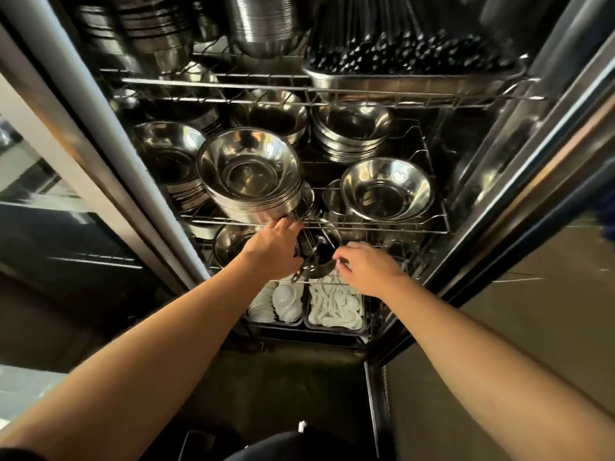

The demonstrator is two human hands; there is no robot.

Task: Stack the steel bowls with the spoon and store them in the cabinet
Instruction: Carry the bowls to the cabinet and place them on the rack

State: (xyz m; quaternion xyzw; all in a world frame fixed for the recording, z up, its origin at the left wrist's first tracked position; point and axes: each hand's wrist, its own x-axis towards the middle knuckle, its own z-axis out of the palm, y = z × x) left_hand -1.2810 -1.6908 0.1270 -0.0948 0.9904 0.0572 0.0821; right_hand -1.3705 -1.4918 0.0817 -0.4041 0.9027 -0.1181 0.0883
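From the head camera we look into an open steel cabinet (pixel 519 134) with wire racks. On the middle rack (pixel 366 227) stand stacks of steel bowls: a tall tilted stack (pixel 248 176) at front left, a single bowl (pixel 386 189) at front right resting on other ware, and further stacks behind. The top rack carries more nested bowls and a steel tray (pixel 412 79) packed with dark-ended utensils. At the bottom sit two trays, the left one (pixel 276 302) holding white ceramic cups or small bowls, the right one (pixel 334 307) holding white ceramic spoons.

Our left hand (pixel 273 249) reaches under the front of the middle rack, fingers curled on the rim of a small steel bowl (pixel 317 261) held at the level of the rack below. Our right hand (pixel 366 269) pinches the bowl's opposite rim with thumb and fingertips. A metal spoon (pixel 307 262) lies across the bowl, its handle sticking out toward us.

The bowl is dark and mostly covered by our hands, so we cannot tell whether it is one bowl or several stacked, nor whether it rests on the wire. The top shelf is cut off by the frame edge.
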